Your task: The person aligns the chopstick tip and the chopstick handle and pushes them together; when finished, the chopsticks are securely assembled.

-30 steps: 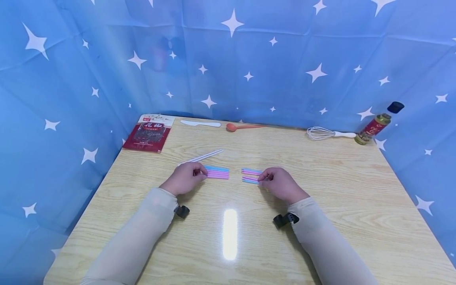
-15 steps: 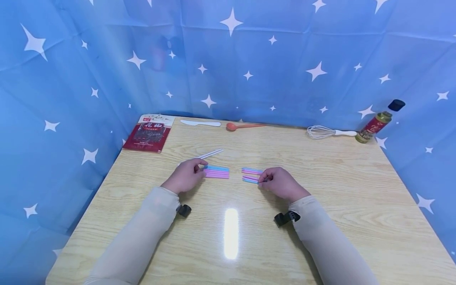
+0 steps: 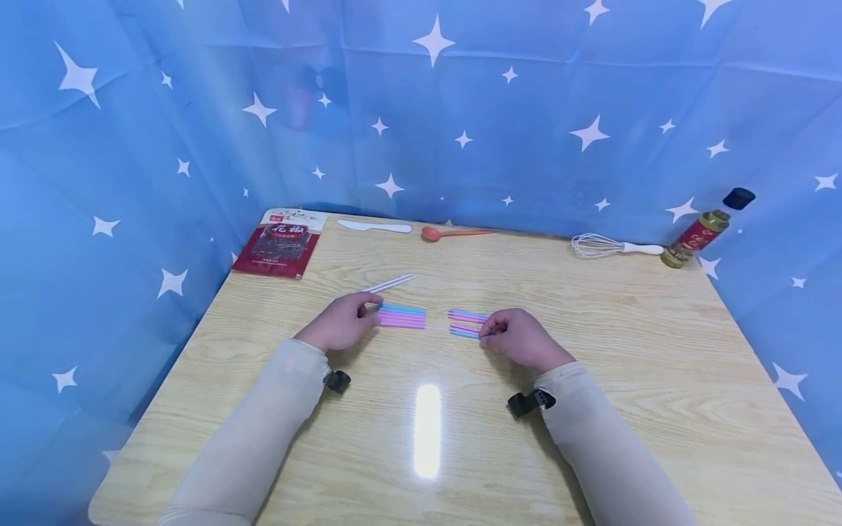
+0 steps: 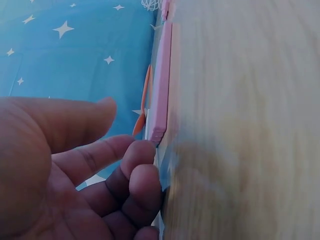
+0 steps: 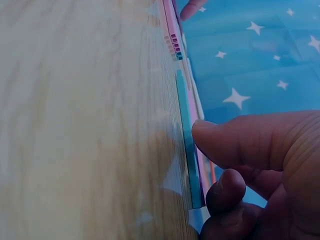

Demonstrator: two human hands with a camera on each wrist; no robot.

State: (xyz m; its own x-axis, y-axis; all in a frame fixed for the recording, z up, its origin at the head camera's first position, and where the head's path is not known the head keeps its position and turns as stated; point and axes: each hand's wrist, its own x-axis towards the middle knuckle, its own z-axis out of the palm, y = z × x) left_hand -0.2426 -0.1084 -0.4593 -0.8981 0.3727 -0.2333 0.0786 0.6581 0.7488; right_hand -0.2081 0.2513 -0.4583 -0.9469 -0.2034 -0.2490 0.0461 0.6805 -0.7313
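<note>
Near the table's middle, a row of pink and blue sticks [image 3: 403, 317] lies side by side. My left hand [image 3: 342, 319] is at the row's left end, thumb and index finger apart and the other fingers loosely curled. In the left wrist view, its fingertips are right by the ends of the pink sticks [image 4: 162, 87]. Right of the row, across a narrow gap, lie several more pink and blue sticks [image 3: 464, 332] in two small groups. My right hand [image 3: 522, 338] pinches the nearer group at its right end, thumb against the blue stick [image 5: 186, 117]; its index fingertip is hidden.
Two white sticks [image 3: 391, 283] lie slanted behind my left hand. Along the back are a red spice packet [image 3: 279, 245], a white knife [image 3: 375, 226], an orange spoon [image 3: 433, 234], a whisk [image 3: 598, 246] and an oil bottle [image 3: 700, 232]. A starred blue curtain [image 3: 421, 109] encloses the table.
My left index finger has lifted from the left row toward the back, spreading away from the thumb and uncovering more of the row's left end. My right hand has barely moved.
</note>
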